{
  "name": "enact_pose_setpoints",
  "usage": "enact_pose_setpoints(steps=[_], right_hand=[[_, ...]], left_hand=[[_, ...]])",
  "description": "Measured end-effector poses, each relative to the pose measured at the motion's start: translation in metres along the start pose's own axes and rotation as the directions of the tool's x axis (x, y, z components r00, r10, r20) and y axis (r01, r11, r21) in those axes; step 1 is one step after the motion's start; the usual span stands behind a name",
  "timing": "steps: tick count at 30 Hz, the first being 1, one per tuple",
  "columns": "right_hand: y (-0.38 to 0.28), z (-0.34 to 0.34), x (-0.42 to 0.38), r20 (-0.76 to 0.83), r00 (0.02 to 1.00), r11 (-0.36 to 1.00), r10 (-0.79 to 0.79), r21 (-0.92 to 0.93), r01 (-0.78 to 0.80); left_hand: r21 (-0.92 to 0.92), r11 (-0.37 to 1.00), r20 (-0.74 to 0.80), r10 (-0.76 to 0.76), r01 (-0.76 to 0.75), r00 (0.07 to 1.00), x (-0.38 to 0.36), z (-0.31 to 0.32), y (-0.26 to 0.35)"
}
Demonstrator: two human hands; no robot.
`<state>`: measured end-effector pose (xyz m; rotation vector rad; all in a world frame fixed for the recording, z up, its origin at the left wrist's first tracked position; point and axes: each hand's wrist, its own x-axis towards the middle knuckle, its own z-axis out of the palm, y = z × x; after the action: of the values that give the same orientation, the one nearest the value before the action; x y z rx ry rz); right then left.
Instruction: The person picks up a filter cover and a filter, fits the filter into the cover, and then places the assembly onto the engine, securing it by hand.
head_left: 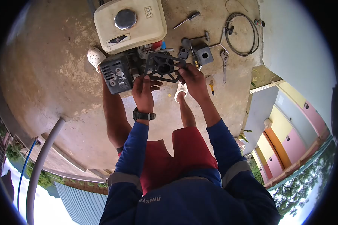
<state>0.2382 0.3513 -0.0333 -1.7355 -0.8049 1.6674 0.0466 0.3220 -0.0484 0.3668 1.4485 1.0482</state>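
Both hands hold a black open-frame part with a round hole in its middle (163,68) in front of a small engine. My left hand (143,91), wearing a watch at the wrist, grips its lower left edge. At the right corner, the thumb and fingers of my right hand (193,78) are closed on it. Behind the part sits the engine with its cream fuel tank (154,28) and silver cap (125,19). A dark slotted muffler cover (117,73) is on the engine's left, just beside my left hand. The part hides some of the engine's front.
On the concrete floor to the right lie a screwdriver (186,20), a square black housing (203,55), an adjustable wrench (224,66), a coiled cable (234,33) and a yellow-handled tool (212,88). A grey pipe (45,165) rises at lower left. My feet in white clogs flank the engine.
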Motion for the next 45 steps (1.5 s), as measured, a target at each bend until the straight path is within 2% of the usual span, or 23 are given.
enact_pose_setpoints(steps=[3, 11, 15, 18, 20, 21, 22, 25, 27, 28, 29, 30, 31, 33, 34, 35, 37, 38, 39, 41, 43, 44, 45], right_hand=[[-0.002, 0.002, -0.004, -0.009, 1.000, 0.999, 0.011, 0.040, -0.011], [0.036, -0.023, -0.017, -0.017, 0.992, 0.817, 0.123, 0.569, -0.091], [0.062, -0.039, 0.002, -0.179, 0.955, 0.806, 0.235, 0.585, -0.089], [0.078, -0.047, 0.018, -0.217, 0.921, 0.779, 0.323, 0.614, -0.129], [0.087, -0.048, 0.019, -0.205, 0.923, 0.740, 0.325, 0.663, -0.113], [0.083, -0.046, 0.017, -0.180, 0.929, 0.700, 0.324, 0.706, -0.108], [0.081, -0.043, 0.009, -0.201, 0.925, 0.719, 0.322, 0.688, -0.101], [0.078, -0.032, -0.029, -0.203, 0.947, 0.825, 0.251, 0.556, -0.099], [0.108, -0.020, -0.060, -0.205, 0.972, 0.958, 0.115, 0.282, -0.054], [0.106, -0.014, -0.080, -0.209, 0.977, 0.999, 0.035, 0.006, -0.035], [0.099, -0.009, -0.097, -0.189, 0.981, 0.963, -0.040, -0.270, -0.012], [0.091, -0.012, -0.106, -0.025, 0.977, 0.884, -0.213, -0.430, 0.182], [0.094, -0.016, -0.109, -0.018, 0.977, 0.887, -0.211, -0.424, 0.184], [0.097, -0.025, -0.110, 0.152, 0.949, 0.855, -0.277, -0.412, 0.315], [0.099, -0.035, -0.105, 0.169, 0.966, 0.868, -0.194, -0.430, 0.249], [0.108, -0.055, -0.085, 0.286, 0.945, 0.954, 0.160, -0.292, -0.073], [0.134, -0.089, -0.035, 0.109, 0.993, 0.921, 0.050, -0.389, -0.004], [0.180, -0.109, 0.003, -0.014, 0.994, 0.815, -0.108, -0.573, 0.081], [0.193, -0.119, 0.036, -0.136, 0.971, 0.678, -0.198, -0.734, 0.035], [0.216, -0.141, 0.105, -0.219, 0.936, 0.506, -0.277, -0.861, -0.052], [0.197, -0.142, 0.147, -0.336, 0.916, 0.396, -0.217, -0.888, -0.232], [0.194, -0.141, 0.164, -0.375, 0.911, 0.377, -0.171, -0.879, -0.291], [0.194, -0.139, 0.175, -0.406, 0.904, 0.364, -0.133, -0.869, -0.337]], left_hand=[[-0.013, 0.999, -0.001, 0.034, -0.034, 0.999, -0.003, 0.003, 0.007], [0.121, 0.989, 0.174, 0.059, -0.080, 0.983, -0.006, 0.010, 0.022], [0.374, 0.924, 0.518, -0.276, 0.076, 0.810, -0.010, 0.010, 0.011], [0.550, 0.834, 0.550, -0.395, 0.036, 0.736, -0.012, 0.006, -0.017], [0.764, 0.631, 0.522, -0.479, -0.137, 0.705, -0.013, 0.004, -0.027], [0.760, 0.633, 0.537, -0.485, -0.146, 0.690, -0.014, 0.005, -0.030], [0.752, 0.647, 0.492, -0.420, -0.129, 0.763, -0.016, 0.007, -0.032], [0.619, 0.773, 0.492, -0.242, -0.141, 0.837, -0.013, 0.012, -0.056], [0.269, 0.945, 0.365, -0.277, 0.184, 0.889, -0.019, 0.028, -0.050], [0.167, 0.937, 0.329, -0.346, 0.306, 0.879, -0.018, 0.030, -0.055], [0.170, 0.937, 0.326, -0.346, 0.306, 0.880, -0.021, 0.034, -0.056], [0.313, 0.912, 0.288, -0.357, 0.265, 0.889, -0.025, 0.038, -0.057], [0.451, 0.864, 0.248, -0.362, 0.223, 0.899, -0.029, 0.042, -0.057], [0.468, 0.875, 0.268, -0.275, 0.125, 0.923, -0.032, 0.040, -0.059], [0.548, 0.828, 0.287, -0.322, 0.121, 0.902, -0.030, 0.037, -0.058], [0.624, 0.773, 0.294, -0.371, 0.117, 0.881, -0.029, 0.034, -0.054], [0.688, 0.694, 0.228, -0.481, 0.209, 0.846, -0.026, 0.034, -0.040], [0.702, 0.699, 0.277, -0.439, 0.132, 0.855, -0.027, 0.023, -0.052], [0.713, 0.700, 0.329, -0.396, 0.050, 0.858, -0.027, 0.013, -0.065], [0.736, 0.660, 0.327, -0.540, 0.150, 0.775, -0.027, 0.013, -0.056], [0.712, 0.681, 0.339, -0.546, 0.171, 0.766, -0.030, 0.005, -0.063], [0.725, 0.687, 0.389, -0.467, 0.048, 0.794, -0.032, -0.009, -0.082], [0.758, 0.643, 0.350, -0.539, 0.106, 0.766, -0.033, -0.011, -0.077]])
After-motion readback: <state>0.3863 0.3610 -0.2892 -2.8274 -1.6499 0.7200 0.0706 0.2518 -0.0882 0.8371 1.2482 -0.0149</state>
